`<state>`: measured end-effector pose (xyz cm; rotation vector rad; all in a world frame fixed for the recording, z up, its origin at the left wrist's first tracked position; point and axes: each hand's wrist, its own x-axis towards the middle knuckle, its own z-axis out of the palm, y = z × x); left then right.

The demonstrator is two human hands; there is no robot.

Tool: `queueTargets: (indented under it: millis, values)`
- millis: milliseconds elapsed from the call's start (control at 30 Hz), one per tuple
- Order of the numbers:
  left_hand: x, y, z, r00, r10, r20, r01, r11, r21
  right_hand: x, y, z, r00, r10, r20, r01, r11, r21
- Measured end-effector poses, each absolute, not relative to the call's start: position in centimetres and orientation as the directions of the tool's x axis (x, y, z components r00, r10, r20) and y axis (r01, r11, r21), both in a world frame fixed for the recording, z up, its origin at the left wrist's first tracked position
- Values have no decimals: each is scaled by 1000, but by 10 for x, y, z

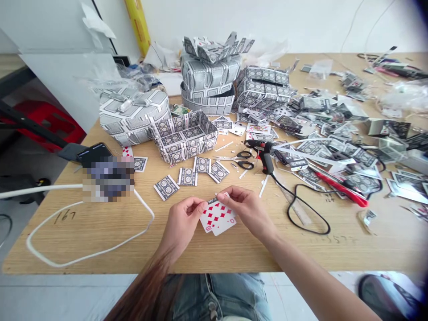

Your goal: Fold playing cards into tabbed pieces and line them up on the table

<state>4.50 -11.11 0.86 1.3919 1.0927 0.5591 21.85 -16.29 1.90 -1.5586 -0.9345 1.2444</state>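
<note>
Left hand and right hand closely pinch diamond-suit playing cards, nearside of the scissors; press evenly along the fold.

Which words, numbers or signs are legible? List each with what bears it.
"10" and red diamonds: playing cards between left hand and right hand.
"167", apparently: handwriting on the table, left.
Too faint or blurred: scrawls at the table's right, markings on the yellow object.

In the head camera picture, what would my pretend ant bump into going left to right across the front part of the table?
White cord → left hand → playing cards → right hand → black cord.
</note>
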Motion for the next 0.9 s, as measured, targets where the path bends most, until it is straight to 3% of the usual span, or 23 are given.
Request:
queueTargets:
  millis: [100,167,267,333,467,633,900]
  values:
    - [38,-98,3,411,879,-241,423,51,905,228,-174,18,175,984,22,445,-59,-893]
    - [36,-90,1,423,876,-232,482,-1,876,235,-181,17,-27,968,250,692,199,-694]
    - [39,-84,1,452,864,-219,553,-79,830,240,-185,15,-402,855,327,762,511,-398]
    - [43,-85,3,462,868,-180,610,-163,776,238,-184,11,-533,779,330,737,620,-270]
    - [47,-94,4,503,864,19,686,-412,600,232,-178,5,-626,697,350,696,702,-151]
    - [38,-108,-1,550,798,247,701,-601,383,232,-176,6,-657,697,288,709,701,-77]
    - [21,-124,-15,727,664,173,588,-733,341,232,-174,4,-647,703,296,698,702,-142]
